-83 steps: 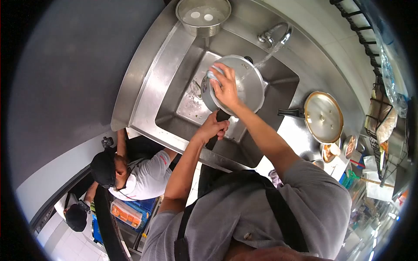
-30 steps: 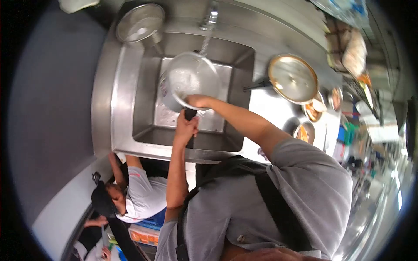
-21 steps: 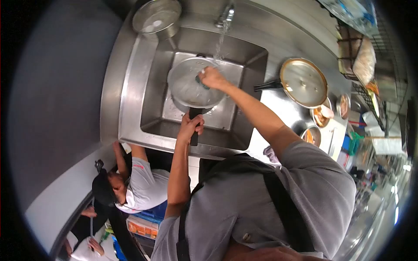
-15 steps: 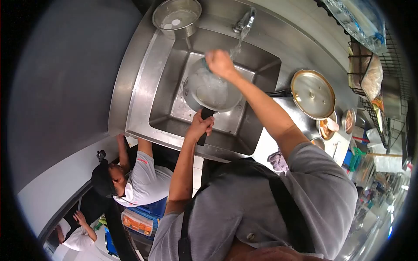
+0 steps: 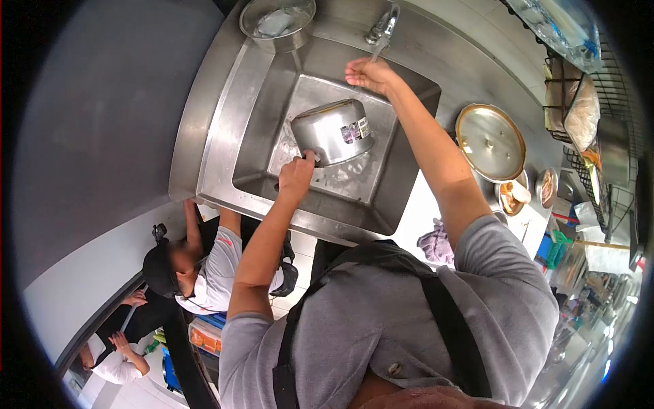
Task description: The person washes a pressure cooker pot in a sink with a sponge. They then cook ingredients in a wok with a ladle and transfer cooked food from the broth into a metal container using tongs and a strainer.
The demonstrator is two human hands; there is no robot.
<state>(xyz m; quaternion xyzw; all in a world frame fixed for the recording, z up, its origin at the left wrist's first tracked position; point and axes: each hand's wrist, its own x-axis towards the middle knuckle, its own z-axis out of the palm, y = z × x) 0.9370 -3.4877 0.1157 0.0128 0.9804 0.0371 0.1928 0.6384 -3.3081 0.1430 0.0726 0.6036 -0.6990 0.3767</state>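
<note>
A metal pot (image 5: 328, 135) with a printed label on its side lies tipped over in the stainless steel sink (image 5: 255, 157). My left hand (image 5: 297, 178) is closed around the pot's dark handle, which is mostly hidden by the fingers. Under the running faucet (image 5: 383, 27), my right hand (image 5: 370, 75) holds nothing, its fingers stretched out near the stream. On the sink's far left corner stands a metal bowl (image 5: 281, 45) with a pale, wet-looking item (image 5: 274, 23) inside.
Right of the sink, a round lid (image 5: 490, 143) rests on the counter near bowls of food (image 5: 512, 198). A purple cloth (image 5: 436, 244) lies near my right elbow. Wire shelving (image 5: 613, 102) holds bags. A co-worker in a dark cap (image 5: 160, 273) is close on the left.
The pot, held upright before, is now tipped onto its side. My right hand has left the pot's rim for the faucet. A pale item now shows in the bowl.
</note>
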